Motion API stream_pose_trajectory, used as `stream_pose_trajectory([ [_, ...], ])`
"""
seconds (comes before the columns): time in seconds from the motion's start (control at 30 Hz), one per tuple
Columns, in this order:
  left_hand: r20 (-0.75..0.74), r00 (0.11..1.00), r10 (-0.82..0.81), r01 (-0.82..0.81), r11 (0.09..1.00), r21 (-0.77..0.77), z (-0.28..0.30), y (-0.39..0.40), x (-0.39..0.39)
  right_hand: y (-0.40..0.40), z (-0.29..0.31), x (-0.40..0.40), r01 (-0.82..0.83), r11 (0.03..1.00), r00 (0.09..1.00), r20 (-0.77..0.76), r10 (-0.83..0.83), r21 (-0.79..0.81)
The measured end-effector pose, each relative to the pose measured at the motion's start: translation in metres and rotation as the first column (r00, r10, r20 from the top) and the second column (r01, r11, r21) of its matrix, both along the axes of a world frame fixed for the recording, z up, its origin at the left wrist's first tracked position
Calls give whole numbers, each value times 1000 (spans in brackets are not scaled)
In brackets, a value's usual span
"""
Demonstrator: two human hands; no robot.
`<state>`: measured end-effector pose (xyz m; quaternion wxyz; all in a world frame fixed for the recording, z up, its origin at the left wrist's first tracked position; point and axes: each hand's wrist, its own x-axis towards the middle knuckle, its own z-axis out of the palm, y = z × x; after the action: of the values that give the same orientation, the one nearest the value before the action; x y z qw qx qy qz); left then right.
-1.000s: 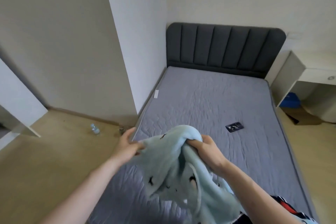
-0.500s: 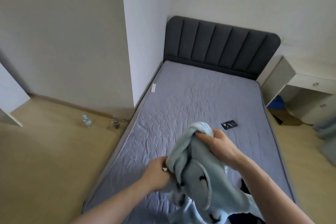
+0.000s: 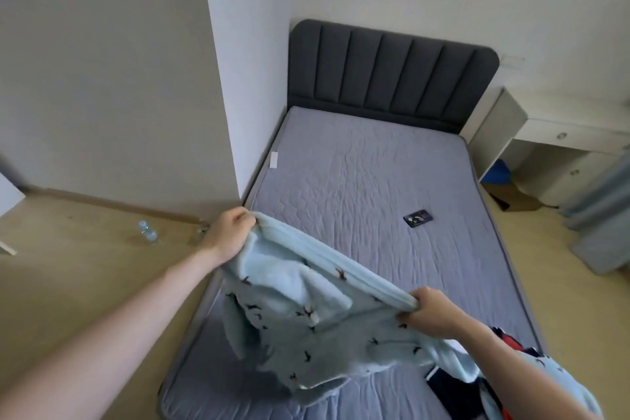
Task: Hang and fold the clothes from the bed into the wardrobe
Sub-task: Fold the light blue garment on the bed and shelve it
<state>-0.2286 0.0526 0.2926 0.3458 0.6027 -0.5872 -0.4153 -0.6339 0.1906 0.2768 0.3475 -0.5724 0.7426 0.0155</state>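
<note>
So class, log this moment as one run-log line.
left hand: grips garment edge | right hand: grips same edge | light blue garment: spread above bed

— Where's the fleece garment [image 3: 306,324]?
— Over the near end of the mattress [image 3: 358,174], stretched between the left hand [image 3: 227,232] and right hand [image 3: 433,312].
— And the phone [image 3: 418,217]?
— On the mattress, beyond the right hand. The headboard [image 3: 392,72] stands behind; a water bottle [image 3: 147,232] lies on the floor [image 3: 68,266], left.
</note>
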Motion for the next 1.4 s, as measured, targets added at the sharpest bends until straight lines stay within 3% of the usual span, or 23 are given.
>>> stream_pose_trajectory([
  [0.1,312,905,-288,251,956,155,-21,11,22,19,-46,-3,54,995,997,-64,-49,79],
  [0.13,416,818,-398,313,914,258,-29,19,28,24,-59,-3,78,993,995,-65,-73,89],
  [0.23,667,376,-643,379,764,522,-54,45,44,30,-80,-2,107,989,993,-51,-102,105],
  [0.27,682,324,-656,374,751,544,-61,51,48,29,-83,-1,96,989,995,-52,-91,109],
  [0.3,672,377,-638,352,770,533,-65,54,51,25,-83,-1,83,990,996,-53,-77,113],
  [0.37,584,597,-551,271,823,500,-67,47,56,13,-77,-4,60,992,996,-72,-52,107],
  [0.4,562,659,-500,229,845,484,-64,39,55,4,-71,-7,54,994,995,-91,-45,95],
  [0.5,590,722,-361,154,915,372,-34,-3,39,-39,-40,-23,84,996,987,-132,-87,-24],
  [0.63,626,775,-90,46,995,86,46,-78,14,-114,36,-31,111,936,973,-154,-170,-333],
  [0.73,578,807,119,-50,990,-133,126,-127,5,-160,111,-35,158,807,966,-81,-246,-568],
  [0.9,334,874,353,-193,883,-428,247,-161,-4,-204,234,-44,204,469,965,95,-245,-860],
  [1.03,147,916,374,-239,801,-549,312,-156,-10,-211,300,-54,160,334,970,87,-225,-929],
  [1.13,53,939,341,-246,770,-588,329,-142,-14,-199,312,-59,138,279,969,72,-236,-950],
  [1.23,6,959,284,-231,790,-568,317,-125,-15,-179,293,-63,100,301,975,33,-220,-948],
  [1.4,181,974,140,-19,836,-548,219,-97,-6,-141,196,-70,37,440,985,-43,-169,-897],
])
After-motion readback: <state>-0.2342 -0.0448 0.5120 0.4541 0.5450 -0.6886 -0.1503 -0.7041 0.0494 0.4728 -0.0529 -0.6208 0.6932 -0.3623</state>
